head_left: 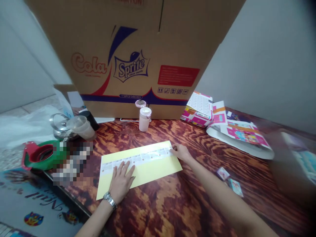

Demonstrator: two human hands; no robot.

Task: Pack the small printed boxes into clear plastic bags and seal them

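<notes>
A long pale yellow sheet (155, 171) lies at a slant on the wooden table, with a printed whitish strip (145, 157) running along its length. My left hand (121, 181), wearing a metal watch, rests flat with fingers spread over the left part of the strip and sheet. At the sheet's right edge, my right hand (181, 152) has its fingers pinched on the end of the strip. Whether those fingers also grip the sheet is hidden. Right of the sheet lie two small printed boxes (235, 187).
A large brown carton (133, 79) stands behind a pink lidded cup (144, 120). Clear plastic cups (84, 127) and a green and red tape dispenser (46, 154) are at the left. Pink printed cardboard packaging (243, 133) lies at the right. A patterned box (37, 204) fills the lower left.
</notes>
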